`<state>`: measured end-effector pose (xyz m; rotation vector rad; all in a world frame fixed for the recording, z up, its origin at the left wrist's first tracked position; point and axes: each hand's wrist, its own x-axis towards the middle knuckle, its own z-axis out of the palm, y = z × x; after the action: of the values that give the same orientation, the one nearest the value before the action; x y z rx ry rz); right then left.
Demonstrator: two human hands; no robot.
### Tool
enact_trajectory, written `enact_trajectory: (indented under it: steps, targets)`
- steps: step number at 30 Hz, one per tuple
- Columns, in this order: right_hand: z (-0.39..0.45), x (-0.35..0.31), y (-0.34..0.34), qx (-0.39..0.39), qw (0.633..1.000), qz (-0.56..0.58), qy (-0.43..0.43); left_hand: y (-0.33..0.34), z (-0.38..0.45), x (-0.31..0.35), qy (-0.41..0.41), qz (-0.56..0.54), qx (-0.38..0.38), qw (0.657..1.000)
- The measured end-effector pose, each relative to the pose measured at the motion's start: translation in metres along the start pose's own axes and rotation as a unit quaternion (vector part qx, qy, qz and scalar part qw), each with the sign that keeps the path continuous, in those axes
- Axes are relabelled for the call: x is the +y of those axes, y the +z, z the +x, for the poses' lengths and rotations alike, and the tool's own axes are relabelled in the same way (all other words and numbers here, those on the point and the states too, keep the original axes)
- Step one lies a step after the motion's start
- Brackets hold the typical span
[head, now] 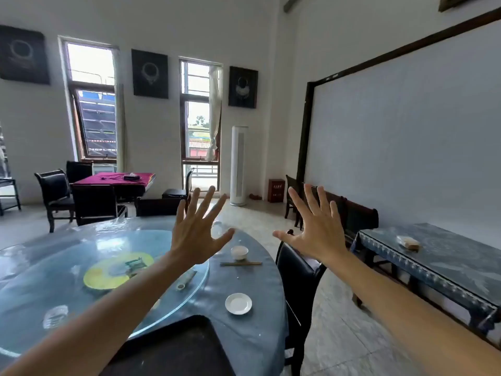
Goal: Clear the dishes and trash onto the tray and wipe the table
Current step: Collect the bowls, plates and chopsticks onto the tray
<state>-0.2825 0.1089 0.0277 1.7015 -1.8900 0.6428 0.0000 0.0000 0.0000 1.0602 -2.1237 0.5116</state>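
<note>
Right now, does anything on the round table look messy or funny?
A little. A small tube-like scrap lies slanted on the glass turntable, and chopsticks sit loose beside the small cup. Nothing looks spilled or broken. Both hands hover, holding nothing.

Round table [252, 348] at lower left, bearing a glass turntable [54, 280]; a tray [173, 348] lies on the table's near edge, overlapping the turntable rim. Right of the turntable, on the table: a saucer [238, 303] nearest, chopsticks [240, 264] behind it, a small cup [239, 252] just behind those. A tube-shaped item [186, 279] lies on the turntable near its right rim. A chair [298, 289] stands at the table's right edge. Left hand [193, 237] and right hand [315, 232] are raised above the scene, well apart. A side table [433, 267] stands along the right wall
</note>
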Motion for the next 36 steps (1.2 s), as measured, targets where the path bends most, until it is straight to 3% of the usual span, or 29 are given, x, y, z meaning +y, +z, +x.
enact_trajectory:
  steps: [11, 19, 27, 32, 36]
  targets:
    - [0.022, 0.035, 0.166, -0.112, 0.99, 0.081, -0.01, 0.151, -0.018, -0.019, -0.076, 0.0, -0.142, 0.987]
    - [0.063, 0.037, 0.297, -0.192, 0.977, 0.092, 0.012, 0.263, -0.004, -0.08, -0.132, -0.049, -0.233, 0.962]
    - [0.126, 0.049, 0.385, -0.279, 0.945, 0.154, 0.076, 0.333, 0.005, -0.132, -0.198, -0.117, -0.289, 0.929]
    - [0.155, 0.06, 0.439, -0.317, 0.93, 0.172, 0.069, 0.381, 0.015, -0.143, -0.279, -0.195, -0.336, 0.878]
    - [0.184, 0.075, 0.495, -0.33, 0.92, 0.192, 0.088, 0.434, 0.034, -0.138, -0.378, -0.267, -0.316, 0.828]
